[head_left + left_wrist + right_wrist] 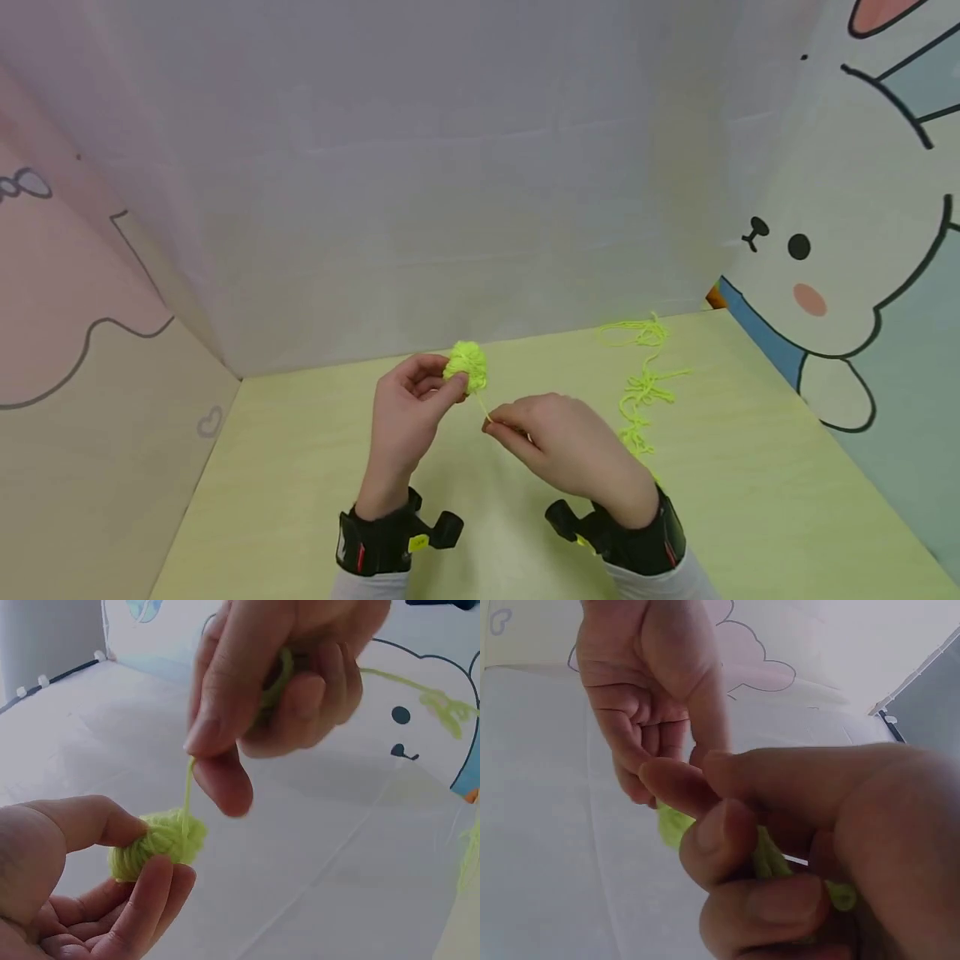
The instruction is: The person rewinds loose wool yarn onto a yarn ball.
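Observation:
My left hand (408, 408) pinches a small neon-yellow ball of yarn (467, 365) between thumb and fingers, raised over the table. A short taut strand (188, 791) runs from the ball up to my right hand (566, 446), whose thumb and forefinger pinch it. More yarn (771, 855) is tucked inside the curled fingers of the right hand, as the right wrist view shows. In that view the ball (673, 826) is mostly hidden behind the fingers. From the right hand the yarn trails off toward the loose pile on the right.
Loose tangled yarn (645, 387) lies in a line on the pale yellow table (285, 467), right of my right hand and back to the far edge. A plain pale sheet (450, 208) hangs behind the table. Cartoon-printed panels (825, 275) stand at both sides.

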`<state>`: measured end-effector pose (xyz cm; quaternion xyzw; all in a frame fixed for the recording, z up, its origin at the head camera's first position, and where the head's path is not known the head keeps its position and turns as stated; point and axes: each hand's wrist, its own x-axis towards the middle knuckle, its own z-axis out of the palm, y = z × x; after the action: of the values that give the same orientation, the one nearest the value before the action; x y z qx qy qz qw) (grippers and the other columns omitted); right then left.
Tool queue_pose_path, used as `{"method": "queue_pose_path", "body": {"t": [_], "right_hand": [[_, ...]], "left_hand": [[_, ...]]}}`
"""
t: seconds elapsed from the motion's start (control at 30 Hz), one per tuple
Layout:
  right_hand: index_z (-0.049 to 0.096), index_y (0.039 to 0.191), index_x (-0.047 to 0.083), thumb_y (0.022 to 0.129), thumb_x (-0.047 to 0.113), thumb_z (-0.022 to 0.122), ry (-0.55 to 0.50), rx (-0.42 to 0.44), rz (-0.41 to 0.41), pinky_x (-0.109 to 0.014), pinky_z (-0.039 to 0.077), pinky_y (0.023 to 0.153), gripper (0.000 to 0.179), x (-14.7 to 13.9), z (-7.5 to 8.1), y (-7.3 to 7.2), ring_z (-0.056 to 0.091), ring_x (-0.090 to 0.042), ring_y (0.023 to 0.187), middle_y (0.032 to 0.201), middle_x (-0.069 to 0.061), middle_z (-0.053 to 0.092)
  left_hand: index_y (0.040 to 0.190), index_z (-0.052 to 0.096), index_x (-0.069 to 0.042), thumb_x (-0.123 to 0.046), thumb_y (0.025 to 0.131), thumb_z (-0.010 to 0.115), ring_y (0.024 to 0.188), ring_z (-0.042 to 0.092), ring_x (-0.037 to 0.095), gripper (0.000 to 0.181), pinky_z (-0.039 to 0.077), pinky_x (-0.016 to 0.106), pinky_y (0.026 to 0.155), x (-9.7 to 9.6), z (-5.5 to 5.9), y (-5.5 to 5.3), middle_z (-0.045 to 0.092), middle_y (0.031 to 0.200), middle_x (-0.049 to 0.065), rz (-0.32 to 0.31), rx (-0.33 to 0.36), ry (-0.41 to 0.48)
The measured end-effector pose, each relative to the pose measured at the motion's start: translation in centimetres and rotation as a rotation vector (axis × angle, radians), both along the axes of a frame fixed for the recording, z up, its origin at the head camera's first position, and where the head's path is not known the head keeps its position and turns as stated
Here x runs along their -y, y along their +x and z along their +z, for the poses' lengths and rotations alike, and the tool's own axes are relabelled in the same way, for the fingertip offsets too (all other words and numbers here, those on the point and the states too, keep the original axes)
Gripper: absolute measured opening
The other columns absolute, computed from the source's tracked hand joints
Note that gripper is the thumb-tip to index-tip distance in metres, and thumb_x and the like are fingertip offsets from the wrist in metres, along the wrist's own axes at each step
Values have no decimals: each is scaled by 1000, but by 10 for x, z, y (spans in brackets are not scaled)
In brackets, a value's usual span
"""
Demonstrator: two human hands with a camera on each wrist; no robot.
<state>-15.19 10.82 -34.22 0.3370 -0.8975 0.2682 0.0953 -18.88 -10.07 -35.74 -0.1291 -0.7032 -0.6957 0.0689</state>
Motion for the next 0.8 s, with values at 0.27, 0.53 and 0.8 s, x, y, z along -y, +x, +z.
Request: {"method": "queue_pose_path", "body": {"t": [0.27,0.53,0.8], "right_hand": [[74,97,22,96,24,65,-82,-75,-39,-23,47,54,9,-4,1,2,49,2,61,78,18,63],[74,96,21,95,22,66,-138,-143,-52,-22,48,54,8,-7,-2,3,50,2,63,79,16,63],[75,99,16,93,21,70,-207,-243,-94,-25,49,53,9,-9,-4,-5,51,-2,63,86,10,69]], "left_hand": [[104,68,-5,-17,85,79,71,68,28,25,59,26,63,3,-16,-6,70,85,13,69,11,-153],[102,70,-9,-19,84,79,73,67,18,22,60,28,65,1,-18,-1,70,87,6,41,1,-264],[100,75,-15,-22,85,80,70,68,12,17,61,31,63,-3,-14,2,71,85,-2,-45,-42,-400]]}}
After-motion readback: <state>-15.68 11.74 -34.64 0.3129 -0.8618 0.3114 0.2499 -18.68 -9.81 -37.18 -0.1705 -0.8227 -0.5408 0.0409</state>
